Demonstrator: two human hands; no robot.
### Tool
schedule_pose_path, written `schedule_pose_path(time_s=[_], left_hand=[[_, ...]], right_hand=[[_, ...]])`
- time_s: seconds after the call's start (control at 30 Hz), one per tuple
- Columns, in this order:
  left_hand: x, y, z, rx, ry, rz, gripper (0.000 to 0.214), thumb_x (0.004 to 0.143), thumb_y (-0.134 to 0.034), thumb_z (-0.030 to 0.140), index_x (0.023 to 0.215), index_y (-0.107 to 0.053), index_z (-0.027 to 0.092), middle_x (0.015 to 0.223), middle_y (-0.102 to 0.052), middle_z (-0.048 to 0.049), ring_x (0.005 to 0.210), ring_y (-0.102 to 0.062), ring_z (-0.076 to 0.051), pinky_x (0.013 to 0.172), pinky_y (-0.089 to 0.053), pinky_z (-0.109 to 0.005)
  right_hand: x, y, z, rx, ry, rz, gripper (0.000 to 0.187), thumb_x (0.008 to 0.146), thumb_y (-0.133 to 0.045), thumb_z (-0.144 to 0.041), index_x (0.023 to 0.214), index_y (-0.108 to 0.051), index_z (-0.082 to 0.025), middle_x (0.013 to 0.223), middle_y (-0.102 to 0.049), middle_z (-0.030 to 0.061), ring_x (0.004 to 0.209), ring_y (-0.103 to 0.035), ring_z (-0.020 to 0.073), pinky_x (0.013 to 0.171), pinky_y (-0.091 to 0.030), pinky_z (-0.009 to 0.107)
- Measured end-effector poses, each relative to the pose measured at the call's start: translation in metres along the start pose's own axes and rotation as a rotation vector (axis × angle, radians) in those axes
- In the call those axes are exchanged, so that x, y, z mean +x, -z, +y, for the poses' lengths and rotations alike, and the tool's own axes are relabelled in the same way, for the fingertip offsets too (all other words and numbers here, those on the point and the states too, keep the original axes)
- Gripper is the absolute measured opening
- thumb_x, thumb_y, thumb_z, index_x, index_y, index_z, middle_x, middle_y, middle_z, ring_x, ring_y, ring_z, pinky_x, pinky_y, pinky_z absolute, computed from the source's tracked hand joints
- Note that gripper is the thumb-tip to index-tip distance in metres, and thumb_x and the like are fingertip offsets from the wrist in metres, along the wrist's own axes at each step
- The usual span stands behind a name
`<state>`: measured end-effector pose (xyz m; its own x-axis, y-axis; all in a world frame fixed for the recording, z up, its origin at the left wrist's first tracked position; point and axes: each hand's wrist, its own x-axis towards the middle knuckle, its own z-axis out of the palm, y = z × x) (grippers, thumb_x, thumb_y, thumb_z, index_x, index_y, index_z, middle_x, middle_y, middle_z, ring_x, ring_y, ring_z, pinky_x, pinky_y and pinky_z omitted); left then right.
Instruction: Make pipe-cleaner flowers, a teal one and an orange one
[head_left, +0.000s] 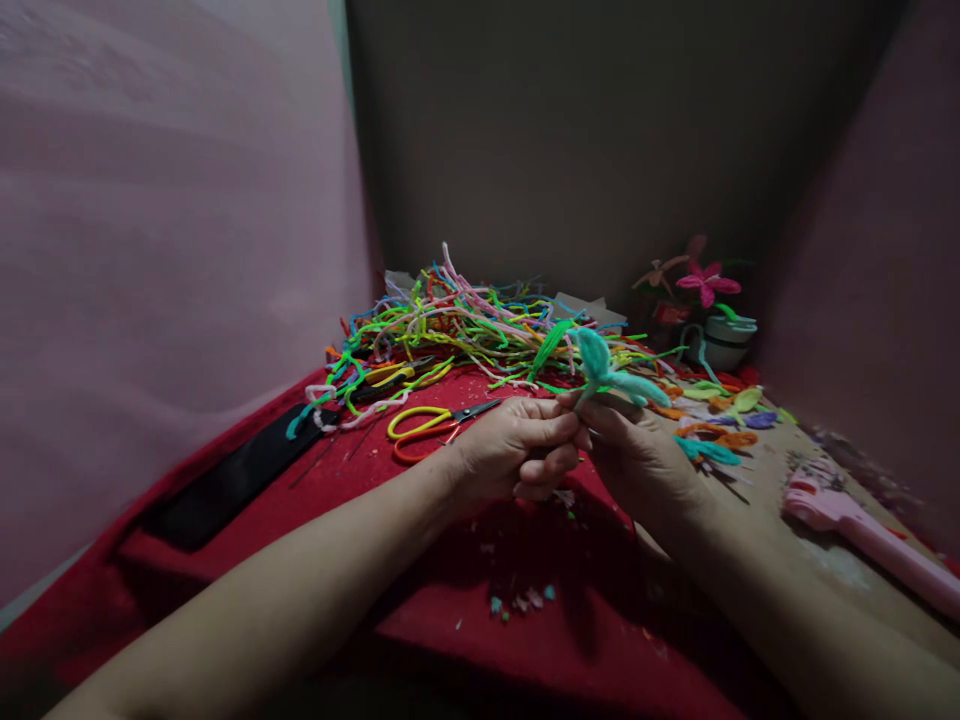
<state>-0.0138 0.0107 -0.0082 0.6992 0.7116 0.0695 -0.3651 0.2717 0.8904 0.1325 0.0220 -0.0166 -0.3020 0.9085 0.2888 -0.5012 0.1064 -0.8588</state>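
Note:
A teal pipe-cleaner flower (609,370) with looped petals and a green stem sticks up between my two hands. My left hand (514,450) is closed, its fingers pinched at the flower's base. My right hand (637,450) is closed too, gripping the same stem from the right. Both hands hover over a red cloth (465,600). Behind them lies a tangled pile of coloured pipe cleaners (465,325).
Scissors with yellow and orange handles (427,425) lie just left of my left hand. A small pot with pink pipe-cleaner flowers (709,300) stands at the back right. A pink tool (862,530) lies at the right; loose petals (712,420) and trimmings are scattered about. A black strip (240,475) lies left.

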Motion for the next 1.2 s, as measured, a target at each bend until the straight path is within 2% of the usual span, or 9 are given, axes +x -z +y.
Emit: schedule_pose_path(time_s=[0.1,0.23,0.37,0.47,0.63,0.73,0.83,0.97,1.2], left_hand=[[0.001,-0.002,0.001,0.077,0.005,0.071,0.021,0.082,-0.053,0.033,0.077,-0.056,0.013,0.046,-0.045,0.0073,0.029,-0.027,-0.002,0.029,-0.023,-0.014],[0.003,-0.008,0.0,0.481,-0.02,0.292,0.029,0.082,-0.05,0.039,0.068,-0.053,0.014,0.05,-0.049,0.005,0.033,-0.035,-0.003,0.033,-0.025,-0.016],[0.004,-0.01,-0.007,0.906,-0.212,0.444,0.023,0.083,-0.049,0.033,0.069,-0.053,0.016,0.052,-0.046,0.0056,0.044,-0.04,-0.006,0.045,-0.031,-0.018],[0.004,-0.01,-0.01,1.046,-0.311,0.517,0.025,0.083,-0.049,0.032,0.065,-0.054,0.016,0.053,-0.047,0.0051,0.049,-0.04,-0.007,0.05,-0.031,-0.019],[0.004,-0.015,-0.005,0.729,-0.174,0.471,0.035,0.079,-0.053,0.042,0.058,-0.048,0.015,0.048,-0.043,0.0062,0.042,-0.034,-0.005,0.043,-0.027,-0.019],[0.004,-0.018,-0.002,0.496,-0.109,0.442,0.027,0.077,-0.056,0.039,0.067,-0.051,0.015,0.047,-0.038,0.0081,0.037,-0.028,-0.003,0.038,-0.02,-0.018],[0.004,-0.017,-0.001,0.315,-0.07,0.369,0.021,0.077,-0.057,0.035,0.074,-0.053,0.015,0.046,-0.035,0.0094,0.034,-0.023,-0.002,0.035,-0.015,-0.017],[0.003,-0.013,-0.002,0.224,-0.028,0.309,0.025,0.077,-0.058,0.038,0.07,-0.051,0.014,0.047,-0.037,0.0088,0.034,-0.02,-0.001,0.034,-0.014,-0.017],[0.002,-0.008,-0.003,0.157,-0.042,0.246,0.023,0.079,-0.057,0.034,0.071,-0.052,0.013,0.049,-0.039,0.0079,0.034,-0.02,-0.001,0.033,-0.016,-0.014]], right_hand=[[0.0,0.0,0.002,-0.019,0.002,0.041,0.007,0.067,-0.07,-0.026,0.066,-0.067,-0.021,0.059,-0.058,-0.0029,0.058,-0.052,0.0112,0.062,-0.045,0.026],[-0.001,0.001,0.007,-0.059,-0.054,0.063,0.008,0.07,-0.066,-0.028,0.071,-0.067,-0.021,0.057,-0.058,-0.0017,0.053,-0.05,0.0124,0.054,-0.044,0.027],[-0.001,0.004,0.009,-0.085,-0.041,0.142,0.008,0.067,-0.07,-0.027,0.068,-0.066,-0.021,0.063,-0.059,-0.002,0.055,-0.05,0.0112,0.054,-0.043,0.026],[-0.001,0.005,0.01,-0.12,-0.026,0.178,0.008,0.066,-0.071,-0.027,0.069,-0.067,-0.021,0.067,-0.061,-0.0017,0.059,-0.051,0.0117,0.055,-0.043,0.025],[-0.001,0.004,0.012,-0.13,-0.02,0.117,0.007,0.07,-0.068,-0.027,0.071,-0.066,-0.021,0.065,-0.059,-0.0025,0.054,-0.048,0.0101,0.051,-0.041,0.024],[-0.001,0.004,0.012,-0.079,-0.021,0.087,0.009,0.071,-0.068,-0.028,0.076,-0.066,-0.021,0.068,-0.06,-0.0017,0.055,-0.049,0.0104,0.051,-0.043,0.025],[-0.002,0.003,0.01,-0.038,0.001,0.104,0.007,0.071,-0.069,-0.027,0.072,-0.065,-0.02,0.065,-0.059,-0.0023,0.057,-0.05,0.0101,0.054,-0.044,0.024],[-0.003,0.002,0.007,-0.06,0.009,0.136,0.013,0.068,-0.071,-0.025,0.062,-0.061,-0.02,0.06,-0.055,-0.0035,0.056,-0.048,0.0096,0.053,-0.042,0.023],[-0.001,0.005,0.007,-0.045,-0.018,0.076,0.01,0.071,-0.069,-0.027,0.066,-0.063,-0.02,0.061,-0.054,-0.0037,0.056,-0.045,0.0084,0.053,-0.04,0.022]])
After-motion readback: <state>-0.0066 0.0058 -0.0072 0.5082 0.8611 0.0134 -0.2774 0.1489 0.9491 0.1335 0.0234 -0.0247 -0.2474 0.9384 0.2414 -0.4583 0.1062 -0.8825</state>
